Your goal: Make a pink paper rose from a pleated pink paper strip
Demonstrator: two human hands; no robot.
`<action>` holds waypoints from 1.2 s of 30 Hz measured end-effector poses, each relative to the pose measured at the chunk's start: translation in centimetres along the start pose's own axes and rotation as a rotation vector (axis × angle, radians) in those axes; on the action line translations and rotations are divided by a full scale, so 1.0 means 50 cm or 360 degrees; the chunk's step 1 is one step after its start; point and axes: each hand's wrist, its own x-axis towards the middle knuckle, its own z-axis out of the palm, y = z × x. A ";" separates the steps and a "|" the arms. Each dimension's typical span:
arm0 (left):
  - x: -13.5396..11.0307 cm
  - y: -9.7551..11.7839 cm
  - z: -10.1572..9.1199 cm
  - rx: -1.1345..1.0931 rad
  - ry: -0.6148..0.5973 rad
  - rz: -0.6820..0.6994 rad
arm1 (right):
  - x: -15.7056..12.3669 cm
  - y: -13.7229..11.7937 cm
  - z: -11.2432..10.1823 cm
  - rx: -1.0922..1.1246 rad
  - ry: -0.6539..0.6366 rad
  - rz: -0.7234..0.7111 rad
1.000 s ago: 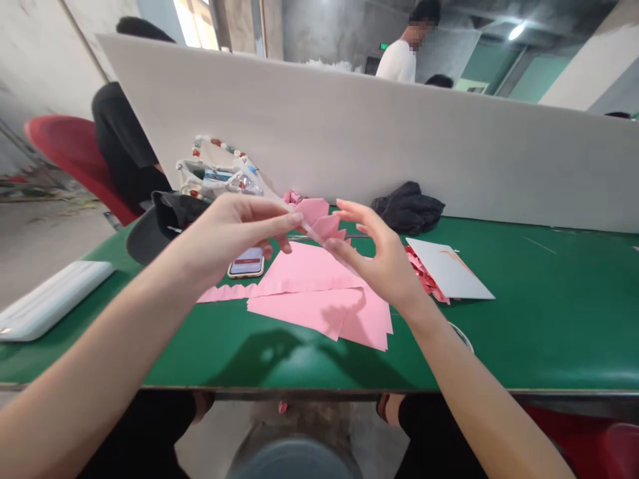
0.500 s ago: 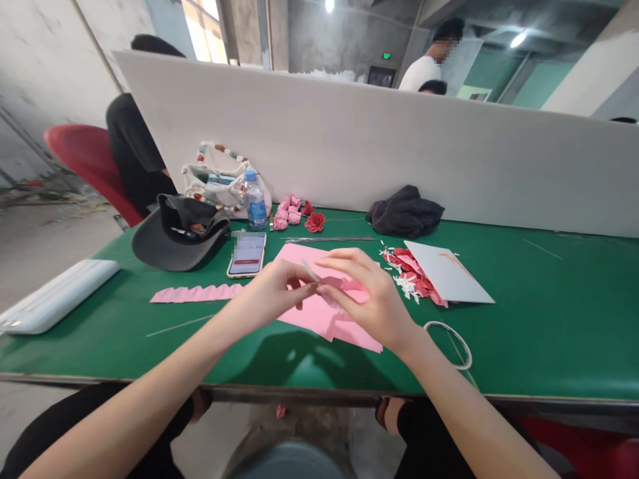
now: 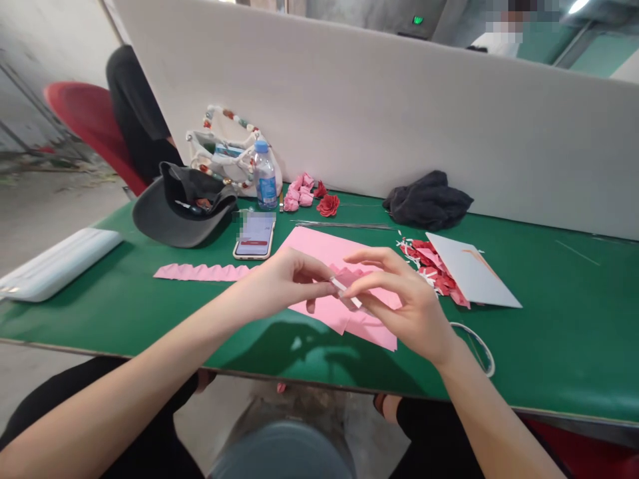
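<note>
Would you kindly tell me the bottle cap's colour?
The bottle cap is blue, clearest in the head view.

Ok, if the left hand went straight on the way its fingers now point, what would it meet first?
Beyond the narrow white strip at its fingertips, the left hand would probably meet the right hand first; depth between the hands is unclear.

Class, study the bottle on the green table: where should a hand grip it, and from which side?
Grip the bottle around its middle, probably from the front. It stands upright, so a wrap-around grip should fit; the bag crowds it behind and left, while the phone in front lies flat, low enough to reach over.
</note>
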 end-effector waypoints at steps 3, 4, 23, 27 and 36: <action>-0.003 -0.005 0.000 -0.0024 -0.0007 -0.0026 | -0.005 0.005 -0.005 0.0012 -0.0073 0.0049; -0.004 -0.006 0.000 -0.0016 -0.0008 -0.0039 | -0.006 0.006 -0.006 0.0023 -0.0084 0.0062; -0.013 -0.012 -0.027 -0.0069 -0.0071 -0.0081 | -0.011 0.015 -0.023 0.0116 -0.0238 0.0244; -0.012 -0.013 -0.027 -0.0115 -0.0036 -0.0104 | -0.014 0.016 -0.024 0.0081 -0.0264 0.0274; -0.017 -0.007 -0.028 -0.0131 0.0004 -0.0127 | -0.015 0.019 -0.052 0.0140 -0.0405 0.0386</action>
